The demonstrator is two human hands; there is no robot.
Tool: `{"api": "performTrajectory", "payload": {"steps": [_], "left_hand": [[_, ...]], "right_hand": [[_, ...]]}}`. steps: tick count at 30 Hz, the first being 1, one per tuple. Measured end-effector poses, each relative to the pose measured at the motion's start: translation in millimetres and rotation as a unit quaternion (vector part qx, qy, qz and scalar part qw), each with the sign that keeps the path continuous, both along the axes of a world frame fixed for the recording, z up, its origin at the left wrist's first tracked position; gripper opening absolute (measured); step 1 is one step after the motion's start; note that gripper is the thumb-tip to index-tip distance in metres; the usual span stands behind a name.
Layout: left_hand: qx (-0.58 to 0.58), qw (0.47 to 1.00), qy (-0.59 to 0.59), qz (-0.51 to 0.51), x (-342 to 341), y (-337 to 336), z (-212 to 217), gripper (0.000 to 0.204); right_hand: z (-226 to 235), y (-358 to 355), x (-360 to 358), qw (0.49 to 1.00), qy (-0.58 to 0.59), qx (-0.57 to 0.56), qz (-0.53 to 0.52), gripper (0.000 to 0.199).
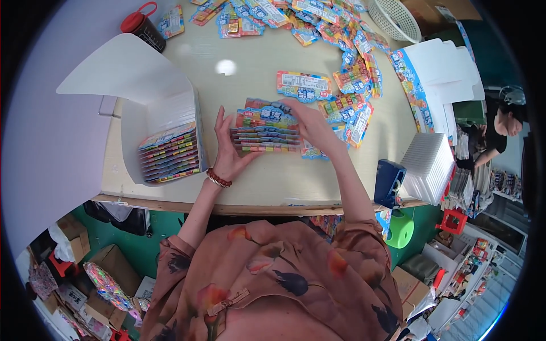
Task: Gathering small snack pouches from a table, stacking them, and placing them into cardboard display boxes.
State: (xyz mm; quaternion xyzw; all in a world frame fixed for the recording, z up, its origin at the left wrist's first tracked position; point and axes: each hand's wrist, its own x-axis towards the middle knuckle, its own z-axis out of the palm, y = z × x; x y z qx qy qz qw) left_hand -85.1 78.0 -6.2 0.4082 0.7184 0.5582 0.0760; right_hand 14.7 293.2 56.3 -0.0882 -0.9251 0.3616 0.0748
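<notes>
Between my two hands, above the table, is a row of colourful blister-card packs (265, 136), lined up one behind another with their edges toward me. My left hand (228, 152) supports the row at its left end, thumb along the near side and fingers up the far side. At the far right corner my right hand (311, 124) grips the packs with bent fingers; its fingertips are partly hidden. To the left stands an open white display box (162, 108), its tall flap raised. Inside it sits a similar row of packs (170, 154).
Loose packs (348, 68) are scattered over the far and right parts of the table (250, 190). A red-lidded bottle (142, 33) stands far left, a white basket (395, 21) far right. At the right edge are a blue tape dispenser (389, 183) and stacked white trays (427, 167). Another person (499, 133) is beyond.
</notes>
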Motion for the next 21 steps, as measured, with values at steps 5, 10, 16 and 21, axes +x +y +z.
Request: {"api": "performTrajectory", "payload": {"steps": [5,10,16,21], "left_hand": [[-0.033,0.994,-0.096,-0.037,3,-5,-1,0.127],[-0.096,0.992,-0.054,-0.059,1,-13,-1,0.13],[-0.097,0.983,-0.114,-0.109,-4,-16,-4,0.083],[-0.073,0.98,-0.145,-0.115,2,-13,4,0.078]], "right_hand": [[4,-4,13,0.954,-0.124,-0.27,0.028,0.03],[-5,-15,23,0.934,-0.094,-0.333,0.093,0.05],[-10,42,13,0.956,0.003,0.293,-0.001,0.058],[-24,72,-10,0.938,-0.024,0.346,0.026,0.062]]}}
